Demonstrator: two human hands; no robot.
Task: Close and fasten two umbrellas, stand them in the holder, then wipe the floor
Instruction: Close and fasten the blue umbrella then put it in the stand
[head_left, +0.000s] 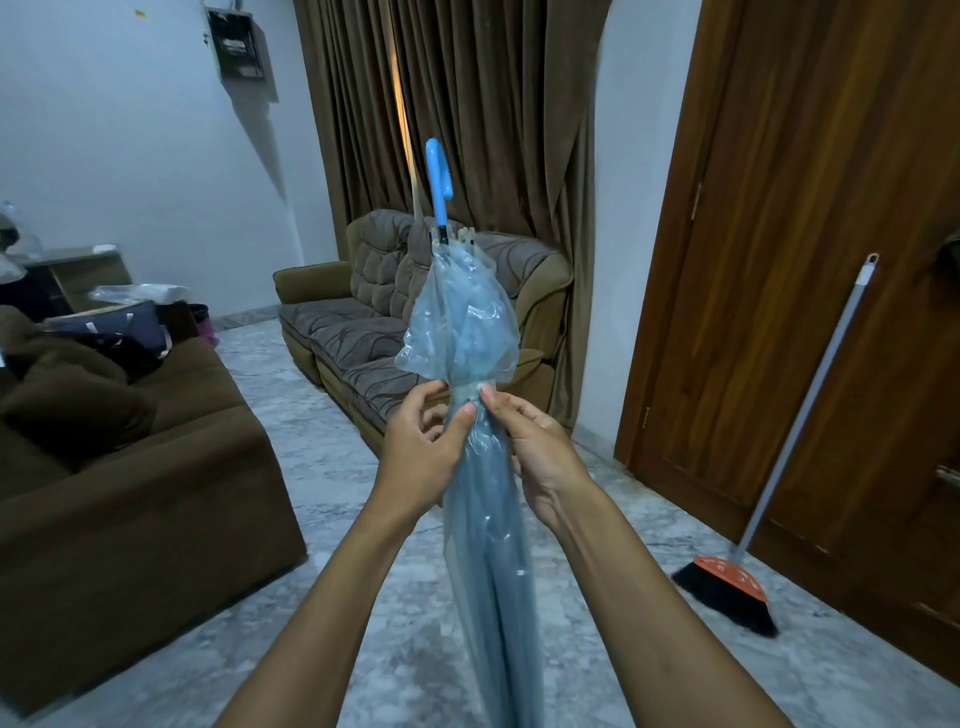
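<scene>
A folded, see-through pale blue umbrella (485, 519) points away from me, its bright blue hooked handle (437, 176) at the far end. The canopy is gathered tight at mid-length and puffs out loosely beyond that. My left hand (423, 452) and my right hand (537, 447) both pinch the canopy at the gathered spot, thumbs and fingertips close together on the narrow strap there. The umbrella's tip is hidden below the frame's edge. No second umbrella or holder is visible.
A broom (748, 566) with an orange head leans against the wooden door (779, 260) on the right. A brown sofa (130, 467) stands at left, a patterned sofa (363, 332) ahead under brown curtains. Marble floor (322, 467) lies between them.
</scene>
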